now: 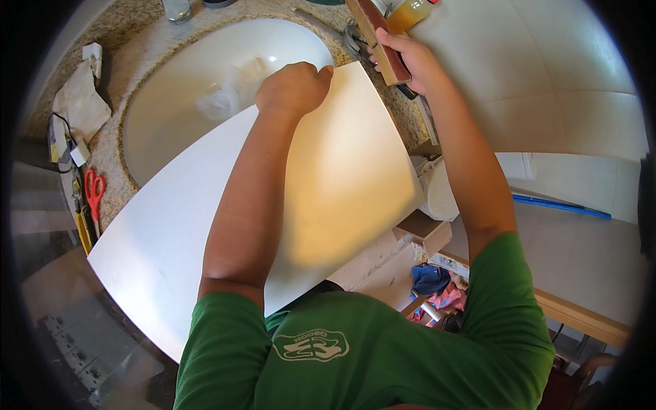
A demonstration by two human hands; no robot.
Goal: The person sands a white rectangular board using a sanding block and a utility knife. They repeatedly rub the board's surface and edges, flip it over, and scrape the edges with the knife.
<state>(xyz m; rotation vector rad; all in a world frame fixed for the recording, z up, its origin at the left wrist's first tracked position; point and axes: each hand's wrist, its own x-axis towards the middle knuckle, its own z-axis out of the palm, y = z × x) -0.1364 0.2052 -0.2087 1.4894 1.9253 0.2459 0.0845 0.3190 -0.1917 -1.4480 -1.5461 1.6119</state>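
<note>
A large white board lies slanting across the front of the sink and against my body. My left hand is closed over its far edge, and the left forearm runs across the board's face. Beyond the board's right corner, my right hand grips a long wooden block with a reddish-brown face. The thumb lies along the near side, and fingertips show at the block's left. This block is held apart from the board, tilted over the counter's right end.
A white basin with crumpled clear plastic sits in the granite counter. Red-handled scissors and a beige sheet lie left. An amber-filled container stands far right. A small brown box is below, right.
</note>
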